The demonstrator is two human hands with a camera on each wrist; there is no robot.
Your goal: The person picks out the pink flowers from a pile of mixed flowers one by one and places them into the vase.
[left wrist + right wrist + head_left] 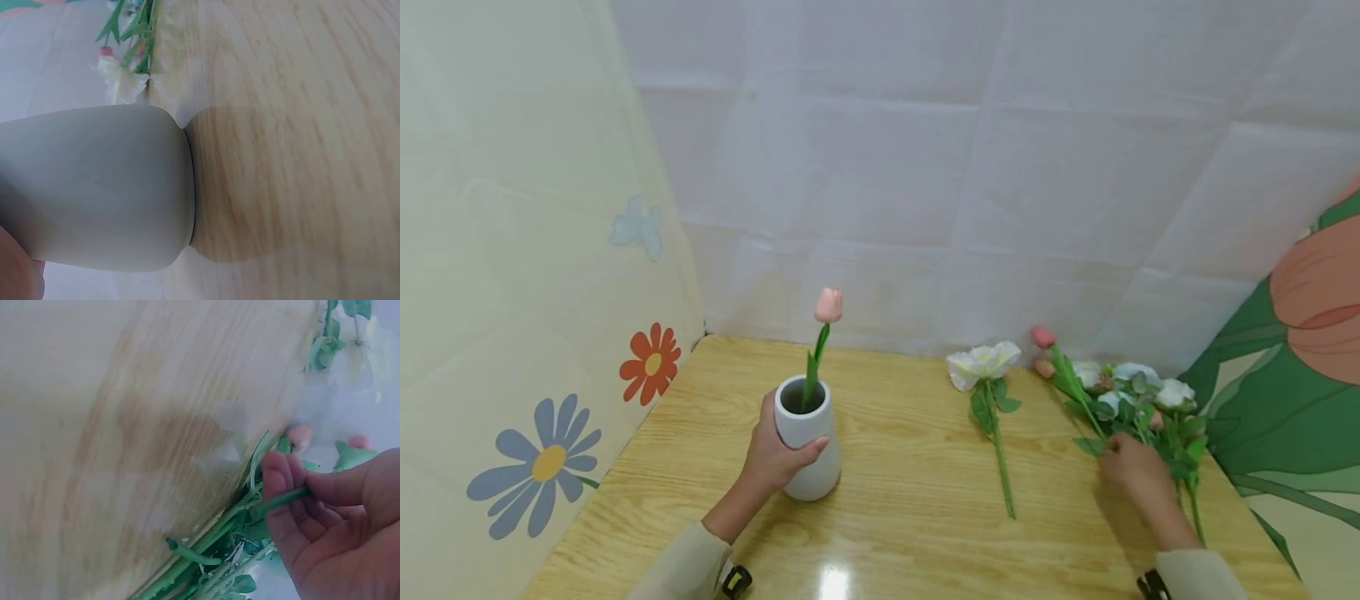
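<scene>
My left hand [778,454] grips the white vase [814,479] around its side, and the vase stands upright on the table. Out of its mouth rises a light pink tulip [828,307], leaning slightly right. At the right, my right hand [1137,471] pinches a green stem [284,501] between thumb and fingers. That stem appears to belong to the deep pink tulip [1043,337] at the pile's left edge. Beneath and beside this hand lies a pile of flowers [1172,393] with white, pale blue and pink blooms. Between both hands, a white flower [983,363] lies with its stem towards me.
The wooden table [910,467] ends at the back against a pale hanging cloth [865,167]. A cloth printed with flowers [550,462] borders the left side. Another cloth with large printed tulips [1315,317] stands close beside the flower pile.
</scene>
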